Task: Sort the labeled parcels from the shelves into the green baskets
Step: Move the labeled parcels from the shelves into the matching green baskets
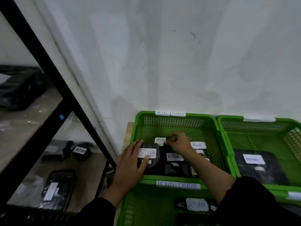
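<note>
1. on the shelves (53, 162) at the left, labeled parcels are left to sort: a small black one marked "return" (81, 151) and a flat one with a white label (56, 188) lower down.
2. the left hand (130, 167) lies with straight fingers flat on a dark parcel marked "return" (149, 156) inside the back green basket (177, 119), pressing it down.
3. the right hand (178, 143) pinches a small dark parcel with a white label (162, 141) deeper in the same basket.
4. this looks like the placing step; next, i'd guess, both hands let go and one reaches back to the shelves.
5. the right-hand basket (260, 123) and the near basket (146, 207) each hold a "return" parcel.
</note>
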The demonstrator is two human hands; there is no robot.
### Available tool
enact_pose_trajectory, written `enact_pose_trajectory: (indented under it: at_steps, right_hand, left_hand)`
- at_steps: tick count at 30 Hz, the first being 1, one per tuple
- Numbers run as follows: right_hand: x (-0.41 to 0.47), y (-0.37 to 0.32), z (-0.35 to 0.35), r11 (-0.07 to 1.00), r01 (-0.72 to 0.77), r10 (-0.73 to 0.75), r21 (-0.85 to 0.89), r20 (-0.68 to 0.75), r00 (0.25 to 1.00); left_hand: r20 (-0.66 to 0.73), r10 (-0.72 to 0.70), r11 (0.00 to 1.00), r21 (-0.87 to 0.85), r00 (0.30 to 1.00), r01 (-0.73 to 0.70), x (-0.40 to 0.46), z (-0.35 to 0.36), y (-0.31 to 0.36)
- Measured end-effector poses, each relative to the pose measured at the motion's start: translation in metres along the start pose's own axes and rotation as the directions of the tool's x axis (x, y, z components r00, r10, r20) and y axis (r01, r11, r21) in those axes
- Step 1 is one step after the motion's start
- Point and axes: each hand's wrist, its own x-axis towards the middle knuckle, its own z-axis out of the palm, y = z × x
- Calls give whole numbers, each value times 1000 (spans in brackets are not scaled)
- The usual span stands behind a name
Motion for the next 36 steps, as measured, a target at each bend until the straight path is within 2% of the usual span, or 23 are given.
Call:
enact_pose_trajectory:
  at_steps: [3,5,15,26,32,36]
  right_hand:
    - [12,-9,19,993,55,-39,-102,148,988]
    - [15,-11,26,990,61,-35,-130,194,980]
    - [12,-14,29,981,107,-75,-164,189,979]
    - [-53,-20,-32,978,100,-101,-184,0,995]
    - [-125,-48,-64,974,144,-167,-175,-119,979]
    - [-178,-75,-71,973,185,-212,-136,-221,952]
  left_hand:
    - [-5,3,1000,0,1000,-3,-1,-1,1]
    - [-7,7,1000,-8,1000,-7,-1,-1,1]
    - [-12,17,1000,-13,1000,-17,-2,-1,1]
    - [31,-4,1000,-20,1000,5,-3,-2,2]
    - [201,-11,996,88,979,-7,-2,-32,12]
    - [135,67,998,7,989,-69,-3,-76,20]
